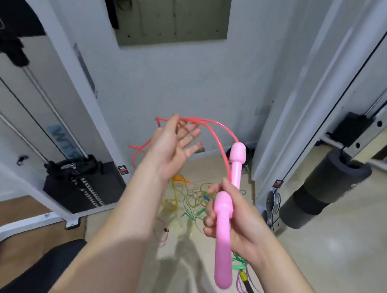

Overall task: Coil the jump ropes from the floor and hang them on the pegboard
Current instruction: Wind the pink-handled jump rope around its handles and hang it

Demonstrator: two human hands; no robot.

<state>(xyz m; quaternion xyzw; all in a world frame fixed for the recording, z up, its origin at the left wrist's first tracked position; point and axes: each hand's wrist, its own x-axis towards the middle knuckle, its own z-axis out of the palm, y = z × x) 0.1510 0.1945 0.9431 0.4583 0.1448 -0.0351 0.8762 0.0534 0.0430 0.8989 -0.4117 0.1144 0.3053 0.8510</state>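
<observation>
- right hand (243,225) grips both pink handles (224,235) together; fingers (210,222) curl round them from the left, thumb up against the upper one
- the handles lie roughly in line; one points up and away with its bulb end at the top, the other points down toward the camera with its bulb end at the fist
- left hand (169,147) is raised left of the right one, palm toward the camera; fingers (191,132) are spread and mostly straight, gripping nothing
- pink cord (225,157) arcs from the handles up and left to the left hand; it drapes over the top of that hand near a fingertip; which finger carries it, cannot tell
- more pink cord hangs in loops behind and below the left wrist; how many loops is blurred
- rope pile (191,198) lies on the floor (329,258) below the hands; yellow and green cords are tangled, with an orange handle at the top edge and green handles in the mix
- black-and-yellow handle (247,285) with a purple cord lies on the floor under the right wrist
- pegboard (174,19) hangs on the wall straight ahead, well above the hands; dark items hang at its upper left corner
- weight stack (86,187) stands at left; foam roller (327,185) at right on the machine frame
</observation>
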